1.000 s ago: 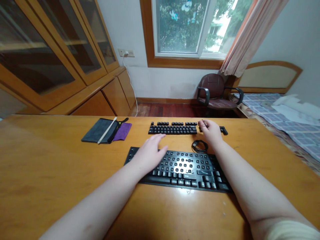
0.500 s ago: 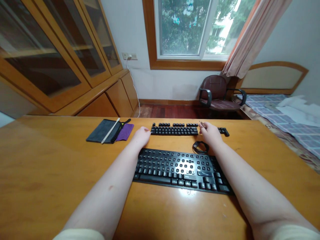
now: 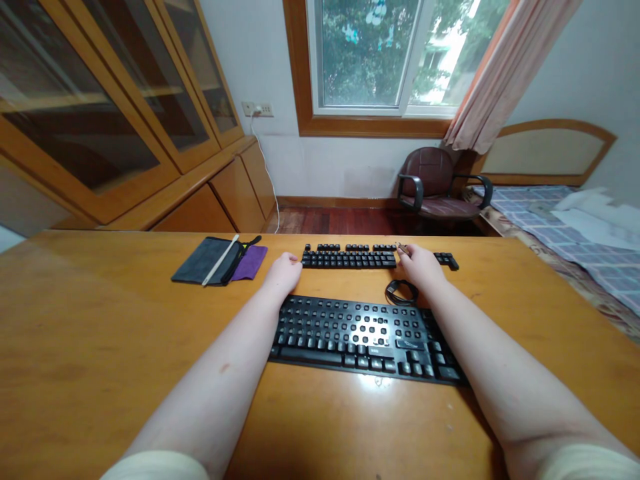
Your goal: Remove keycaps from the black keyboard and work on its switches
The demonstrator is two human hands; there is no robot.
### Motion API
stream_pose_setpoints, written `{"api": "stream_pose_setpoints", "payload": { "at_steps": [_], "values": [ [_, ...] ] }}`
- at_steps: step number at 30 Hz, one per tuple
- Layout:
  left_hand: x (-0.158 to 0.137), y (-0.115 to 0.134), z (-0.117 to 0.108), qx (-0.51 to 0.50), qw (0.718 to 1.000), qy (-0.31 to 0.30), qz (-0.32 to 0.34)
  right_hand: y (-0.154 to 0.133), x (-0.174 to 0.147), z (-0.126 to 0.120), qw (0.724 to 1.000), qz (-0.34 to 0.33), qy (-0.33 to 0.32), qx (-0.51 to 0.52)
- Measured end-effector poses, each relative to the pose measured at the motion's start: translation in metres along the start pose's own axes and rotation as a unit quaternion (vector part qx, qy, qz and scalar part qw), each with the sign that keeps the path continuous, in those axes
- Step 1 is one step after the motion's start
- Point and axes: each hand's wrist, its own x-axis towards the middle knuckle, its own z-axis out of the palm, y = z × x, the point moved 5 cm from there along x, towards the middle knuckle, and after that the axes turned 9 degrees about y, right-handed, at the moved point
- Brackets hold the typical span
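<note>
A black keyboard (image 3: pixel 310 357) lies across the desk, its upper rows bare of keycaps and its lower rows still capped. Beyond it, loose black keycaps (image 3: pixel 350 260) stand in straight rows. At the left end of these rows is my left hand (image 3: pixel 283 272), fingers curled together against the end keycaps; its fingertips are partly hidden. My right hand (image 3: pixel 419 267) is at the right end, pinching a small thin metal tool (image 3: pixel 403 249) whose exact shape is hard to see. More keycaps (image 3: pixel 447 259) show to the right of that hand.
A coiled black USB cable (image 3: pixel 401 292) lies between keyboard and keycaps. To the left are a dark grey pouch (image 3: pixel 197 263), a white stick (image 3: pixel 220 261) on it and a purple cloth (image 3: pixel 251 263). A chair (image 3: pixel 433 180) stands beyond the wooden desk (image 3: pixel 125 333).
The view has tilted very slightly. Both hands stay at the two ends of the keycap rows; the right hand's tool has shifted only a little.
</note>
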Motion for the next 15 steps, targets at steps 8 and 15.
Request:
{"api": "stream_pose_setpoints", "payload": {
  "at_steps": [8, 15],
  "values": [
    [0.002, -0.0015, 0.0023, 0.011, 1.0, 0.009, 0.0, -0.0002, -0.0007, 0.0003, 1.0, 0.003, 0.002, -0.006],
    [0.0014, -0.0011, 0.0017, 0.009, 1.0, 0.01, 0.004, -0.0007, -0.001, 0.0004, 1.0, 0.0, 0.005, 0.002]
  ]
}}
